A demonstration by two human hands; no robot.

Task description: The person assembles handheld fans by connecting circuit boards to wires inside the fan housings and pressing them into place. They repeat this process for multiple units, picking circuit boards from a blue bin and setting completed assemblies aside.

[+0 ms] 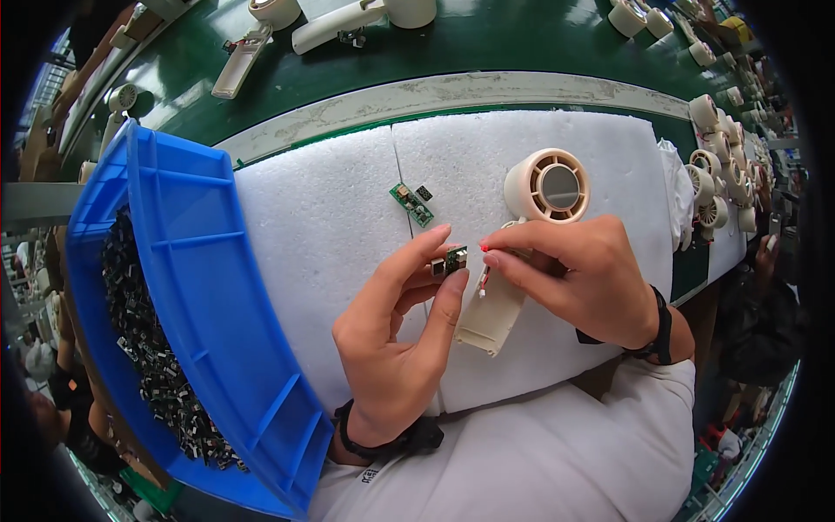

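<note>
My left hand [393, 339] holds a small green circuit board [457, 258] between thumb and fingers, its white sockets facing right. My right hand [581, 277] pinches a thin red wire [484, 249] close to the board; a gap shows between wire and board. Below those fingertips hangs a small white plug [482, 292]. Under my right hand lies a cream handheld fan [520, 187], its round head on the far side and its open handle shell [490, 324] pointing toward me. My right hand covers part of the handle. Farther off, a second green circuit board [410, 204] rests on the white foam.
At left stands a blue bin [196, 261] with many small dark parts [143, 335] inside. White foam sheets [304, 200] cover the worktop. Beyond a pale rail [348, 111], a green belt [487, 52] carries fan parts. More fans [718, 174] crowd the right side.
</note>
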